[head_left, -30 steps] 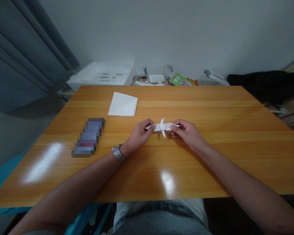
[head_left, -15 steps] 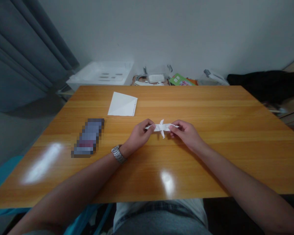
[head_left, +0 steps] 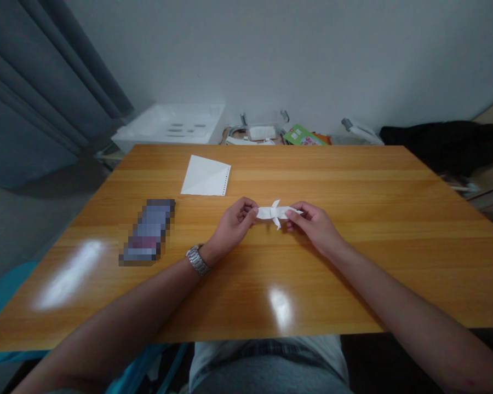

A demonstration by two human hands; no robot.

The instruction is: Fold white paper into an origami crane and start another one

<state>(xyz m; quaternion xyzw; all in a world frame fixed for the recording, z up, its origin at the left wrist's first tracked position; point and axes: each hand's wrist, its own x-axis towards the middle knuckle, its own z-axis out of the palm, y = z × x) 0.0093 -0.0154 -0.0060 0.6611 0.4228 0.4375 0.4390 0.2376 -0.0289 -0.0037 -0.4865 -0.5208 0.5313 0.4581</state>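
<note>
A small white folded paper figure (head_left: 275, 212) is stretched level between my two hands, just above the wooden table. It has a long flat strip running sideways and two short pointed flaps sticking out at its middle, one away from me and one towards me. My left hand (head_left: 237, 219), with a metal watch on the wrist, pinches the left end between thumb and fingers and hides its tip. Thumb and fingers of my right hand (head_left: 310, 221) grip the right part, whose pointed tip shows past the thumb.
A sheet of white paper (head_left: 206, 176) with a perforated edge lies behind my left hand. A blurred-out phone-like object (head_left: 148, 232) is on the table's left side. Beyond the far edge are a white foam tray (head_left: 148, 131), a green booklet (head_left: 302, 135) and dark cloth (head_left: 443, 145).
The paper figure has shifted slightly to the right. My left fingers have moved their hold on its left end and now cover the tip. My right hand keeps its pinch.
</note>
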